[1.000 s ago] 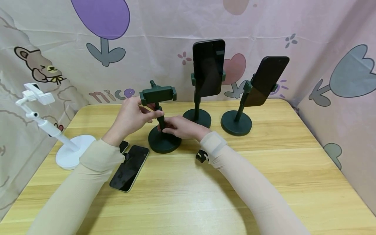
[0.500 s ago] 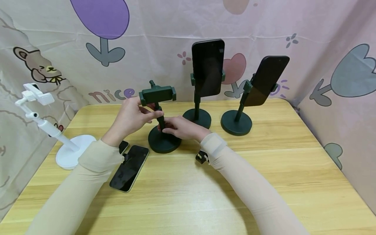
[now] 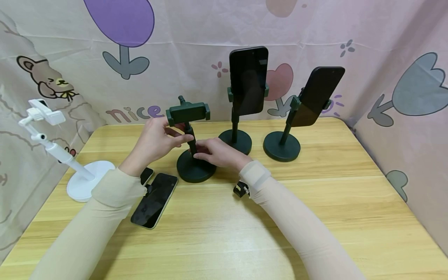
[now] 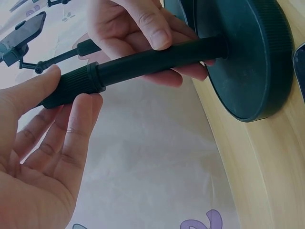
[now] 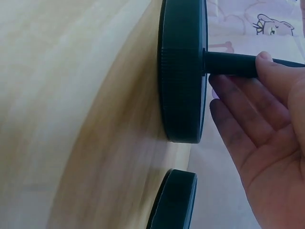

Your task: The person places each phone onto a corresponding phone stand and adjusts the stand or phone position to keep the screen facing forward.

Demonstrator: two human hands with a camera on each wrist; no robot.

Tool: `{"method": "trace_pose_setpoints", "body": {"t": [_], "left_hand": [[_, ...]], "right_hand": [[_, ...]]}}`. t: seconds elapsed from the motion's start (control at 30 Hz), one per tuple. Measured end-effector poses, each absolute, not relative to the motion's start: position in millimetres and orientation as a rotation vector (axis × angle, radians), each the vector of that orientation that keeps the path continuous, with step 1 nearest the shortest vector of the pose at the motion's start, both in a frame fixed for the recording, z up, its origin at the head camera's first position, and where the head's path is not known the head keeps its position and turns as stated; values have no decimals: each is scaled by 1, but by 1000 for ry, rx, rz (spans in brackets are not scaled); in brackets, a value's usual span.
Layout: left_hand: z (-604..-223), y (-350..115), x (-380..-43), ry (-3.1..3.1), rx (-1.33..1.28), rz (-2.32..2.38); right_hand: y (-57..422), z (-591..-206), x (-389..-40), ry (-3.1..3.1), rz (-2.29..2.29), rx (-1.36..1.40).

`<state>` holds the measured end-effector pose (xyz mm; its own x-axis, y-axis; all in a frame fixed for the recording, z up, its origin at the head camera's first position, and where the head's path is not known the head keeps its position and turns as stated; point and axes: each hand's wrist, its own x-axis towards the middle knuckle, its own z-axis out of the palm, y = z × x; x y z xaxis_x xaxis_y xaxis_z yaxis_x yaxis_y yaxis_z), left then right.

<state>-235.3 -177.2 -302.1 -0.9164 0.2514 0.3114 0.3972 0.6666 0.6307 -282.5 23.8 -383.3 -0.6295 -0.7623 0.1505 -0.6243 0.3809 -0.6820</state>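
A dark green phone stand [image 3: 196, 171] with a round base stands on the table, its clamp holding no phone. My left hand [image 3: 154, 138] pinches the ribbed collar [image 4: 76, 85] of its pole between thumb and fingers, just under the clamp. Lower down, near the base, my right hand [image 3: 218, 152] holds the smooth pole [image 4: 152, 62], thumb on one side and fingers on the other. In the right wrist view the thumb lies along the pole [image 5: 231, 64], beside the upright-looking disc of the base [image 5: 183, 86].
Two more green stands hold black phones [image 3: 249, 81] [image 3: 318, 95] behind and to the right. A white stand [image 3: 84, 177] is at the left. A phone [image 3: 155, 200] lies flat by my left forearm, with a second dark phone [image 3: 147, 175] partly hidden behind the wrist.
The left thumb has slid very slightly down and left on the collar. The stand, the right hand's grip and the phones look the same.
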Motion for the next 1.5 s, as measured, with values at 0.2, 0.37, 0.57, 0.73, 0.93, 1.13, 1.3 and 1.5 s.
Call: {"method": "trace_pose_setpoints", "body": {"t": [0.2,0.37,0.57,0.73,0.93,1.13,1.3,1.5], "left_hand": [[-303,-177,-235,-2673,-545,-1078],[-302,-177,-235,-2673,-541,-1074],[-302,-178,-234,-2676,-543,-1073],[-301,-180,-233,-2672,-536,-1066],[-301,-181,-231,-2664,-532,-1075],[-303,-185,-228,-2655,-544,-1087],[-303,-189,-226,-2655,-547,-1100],[-302,-192,-220,-2659,-562,-1103]], "right_hand": [[24,-383,-281,2515,-1102,-1244],[24,-384,-281,2547,-1113,-1244],[24,-385,-281,2550,-1126,-1260],[24,-384,-281,2545,-1129,-1255],[24,-385,-281,2534,-1138,-1239],[25,-385,-280,2524,-1151,-1228],[25,-384,-278,2520,-1165,-1211],[25,-384,-276,2533,-1165,-1195]]}}
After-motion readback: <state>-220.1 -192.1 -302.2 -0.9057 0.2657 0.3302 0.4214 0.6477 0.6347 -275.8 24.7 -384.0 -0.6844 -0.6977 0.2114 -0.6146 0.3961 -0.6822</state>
